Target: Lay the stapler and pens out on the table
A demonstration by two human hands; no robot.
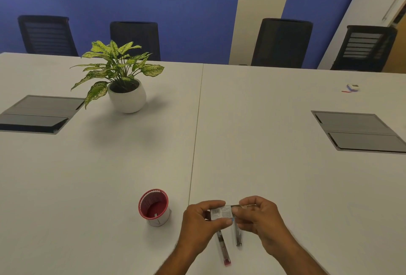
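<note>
Both my hands meet low in the middle of the view, just above the white table [274,164]. My left hand [200,224] pinches a small flat packet [222,212] with a white barcode label between thumb and fingers. My right hand [261,219] pinches the packet's right end, fingers curled. On the table under my hands lie a pen with a red end [224,249] and a slim metal pen [238,236]. A red-rimmed cup-shaped holder [153,207] stands to the left of my left hand.
A potted plant in a white pot [127,96] stands at the back left. Two dark cable hatches [39,114] [360,131] are set into the table. A small white and blue object [352,87] lies far right. Several black chairs [283,41] line the far edge.
</note>
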